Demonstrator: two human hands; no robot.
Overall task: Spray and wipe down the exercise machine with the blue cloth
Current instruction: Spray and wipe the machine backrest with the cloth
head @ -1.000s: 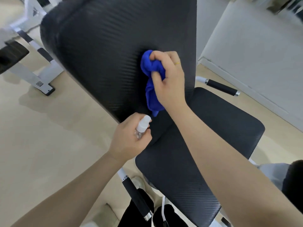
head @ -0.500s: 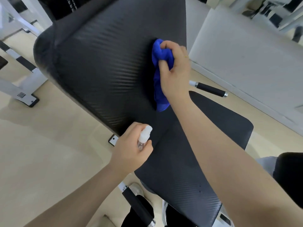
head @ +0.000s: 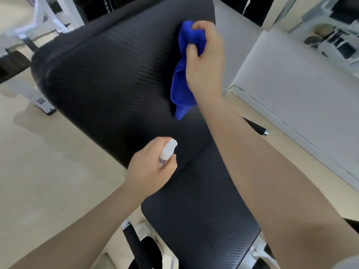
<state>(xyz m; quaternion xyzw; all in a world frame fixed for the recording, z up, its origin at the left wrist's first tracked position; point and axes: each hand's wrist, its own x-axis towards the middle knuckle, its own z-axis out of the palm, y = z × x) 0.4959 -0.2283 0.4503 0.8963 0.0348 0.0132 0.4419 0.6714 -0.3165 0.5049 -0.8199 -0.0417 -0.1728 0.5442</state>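
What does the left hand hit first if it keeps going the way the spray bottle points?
Probably the black back pad. The left hand holds the spray bottle with its nozzle aimed up toward the pad's lower part; the gap is unclear from one view.

Bright even indoor light, soft floor shadows, motion blur, wide-angle edge distortion

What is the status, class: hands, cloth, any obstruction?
Right hand grips blue cloth on back pad. Left hand holds spray bottle. Nothing in the way.

Pale beige floor [head: 48,181] lay in soft light, white wall panel [head: 303,90] stood at right, white machine frame [head: 29,88] rested at left, dark equipment blurred behind.
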